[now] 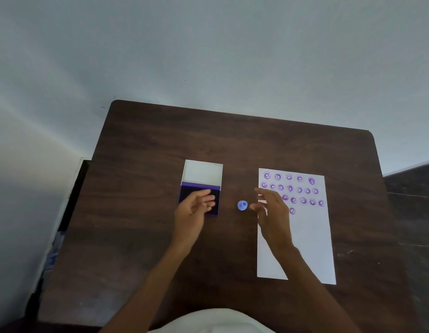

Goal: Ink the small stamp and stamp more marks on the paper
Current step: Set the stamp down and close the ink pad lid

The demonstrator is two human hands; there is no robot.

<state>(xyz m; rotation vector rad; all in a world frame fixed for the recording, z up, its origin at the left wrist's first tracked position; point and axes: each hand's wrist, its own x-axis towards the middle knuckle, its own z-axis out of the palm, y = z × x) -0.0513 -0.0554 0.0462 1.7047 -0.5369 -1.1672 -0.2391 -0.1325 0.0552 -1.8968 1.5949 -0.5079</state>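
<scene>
- The table [141, 212] is dark wood, and the three task items lie across its middle in a row, so each hand has its own side to work.
- The ink pad [199, 188] sits furthest left with its white lid folded back away from the person, which leaves the dark pad face bare for inking.
- The left hand [194, 207] hovers over the near part of the pad, fingers loosely spread and holding nothing; whether it touches the case I cannot tell. It looks placed to steady the pad when the stamp is pressed in.
- The stamp [242, 205], small and blue, stands alone on the bare table between pad and paper, handle up, touched by neither hand. That spot keeps it a short reach from both.
- The right hand [272, 210] is just beside the stamp, over the paper's left edge, its grip open and empty, thumb and fingers spread toward the stamp. I judge it is about to pick the stamp up.
- The paper [304, 236] lies furthest right, lengthways to the person. Purple marks [299, 190] fill rows at its far end, with a short row begun below; the near half is blank, so more marks can go there.
</scene>
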